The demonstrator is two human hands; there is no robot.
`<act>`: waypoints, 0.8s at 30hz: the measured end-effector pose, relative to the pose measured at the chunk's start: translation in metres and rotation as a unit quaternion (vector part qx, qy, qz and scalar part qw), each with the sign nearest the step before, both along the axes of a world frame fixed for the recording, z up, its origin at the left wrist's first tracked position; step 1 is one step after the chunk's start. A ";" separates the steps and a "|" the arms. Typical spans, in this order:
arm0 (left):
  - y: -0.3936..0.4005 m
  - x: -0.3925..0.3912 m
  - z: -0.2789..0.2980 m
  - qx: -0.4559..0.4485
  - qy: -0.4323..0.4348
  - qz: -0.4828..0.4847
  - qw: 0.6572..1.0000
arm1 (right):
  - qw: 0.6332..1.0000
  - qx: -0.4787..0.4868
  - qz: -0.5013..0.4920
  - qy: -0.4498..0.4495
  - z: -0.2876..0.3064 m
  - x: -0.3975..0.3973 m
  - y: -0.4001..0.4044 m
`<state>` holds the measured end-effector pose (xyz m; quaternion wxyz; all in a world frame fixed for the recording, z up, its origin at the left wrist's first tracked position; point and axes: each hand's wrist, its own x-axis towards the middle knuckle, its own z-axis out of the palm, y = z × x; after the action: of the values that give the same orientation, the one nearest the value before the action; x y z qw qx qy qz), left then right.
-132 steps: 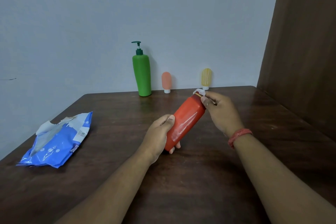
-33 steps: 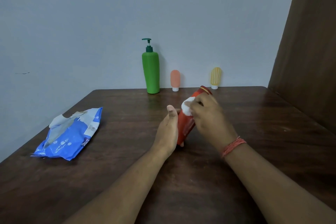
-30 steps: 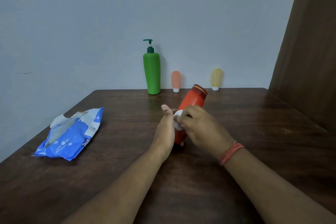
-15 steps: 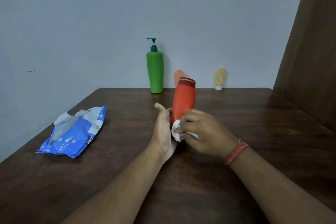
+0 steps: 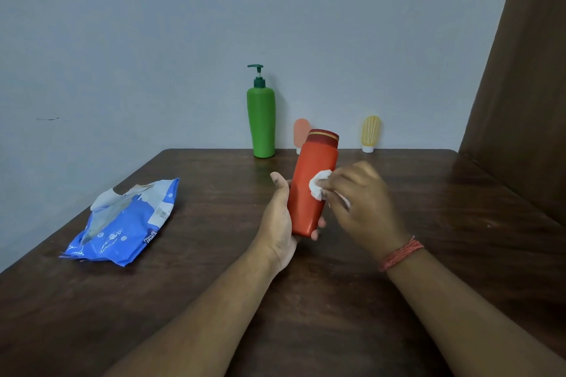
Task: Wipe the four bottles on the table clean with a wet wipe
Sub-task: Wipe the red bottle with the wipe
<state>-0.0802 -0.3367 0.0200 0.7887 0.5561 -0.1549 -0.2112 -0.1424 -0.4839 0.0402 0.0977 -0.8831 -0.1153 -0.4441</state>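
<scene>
My left hand [image 5: 280,223] grips the lower part of a red bottle [image 5: 309,174] and holds it almost upright above the table, cap up. My right hand [image 5: 364,202] pinches a bunched white wet wipe [image 5: 318,185] and presses it against the bottle's right side at mid height. At the back by the wall stand a tall green pump bottle [image 5: 261,119], a small pink bottle [image 5: 300,131] partly hidden behind the red one, and a small yellow bottle [image 5: 370,131].
A torn-open blue wet wipe pack [image 5: 125,223] lies on the left of the dark wooden table [image 5: 428,193]. A brown panel [image 5: 526,70] rises along the table's right side. A grey wall stands behind the bottles.
The red bottle has gone from tilted to nearly upright in my left hand. My right hand with the wipe slid down the bottle, then back up to its middle.
</scene>
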 end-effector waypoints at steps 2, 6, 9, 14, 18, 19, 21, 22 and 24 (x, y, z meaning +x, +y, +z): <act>0.001 -0.001 0.001 0.004 -0.006 -0.007 1.000 | 0.999 -0.027 0.026 0.018 -0.003 -0.001 0.001; 0.001 -0.005 0.002 0.021 -0.015 -0.013 1.000 | 0.999 -0.031 -0.019 0.003 -0.003 0.001 -0.003; 0.000 -0.007 0.003 0.030 -0.027 -0.015 0.999 | 0.998 0.022 -0.064 -0.015 -0.001 0.003 -0.003; 0.000 -0.006 0.002 0.038 -0.043 -0.013 0.998 | 0.999 -0.040 -0.034 -0.002 -0.005 0.006 -0.002; -0.001 -0.007 0.002 0.047 -0.049 -0.022 0.997 | 0.996 0.029 -0.081 -0.006 -0.001 0.008 -0.006; -0.001 -0.007 0.002 0.047 -0.053 -0.024 0.997 | 0.998 0.011 -0.059 0.001 -0.001 0.007 -0.004; -0.001 -0.006 0.003 0.045 -0.057 -0.023 0.997 | 0.999 -0.030 -0.023 0.017 -0.003 0.004 0.000; -0.001 -0.006 0.002 0.046 -0.060 -0.022 0.997 | 0.999 -0.039 -0.024 0.013 -0.002 0.004 -0.001; -0.002 -0.005 -0.001 0.057 -0.075 -0.024 0.995 | 0.999 0.006 -0.049 -0.009 0.000 0.008 -0.008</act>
<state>-0.0853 -0.3385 0.0193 0.7368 0.6105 -0.2143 -0.1962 -0.1342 -0.4916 0.0402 0.0798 -0.8829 -0.0699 -0.4574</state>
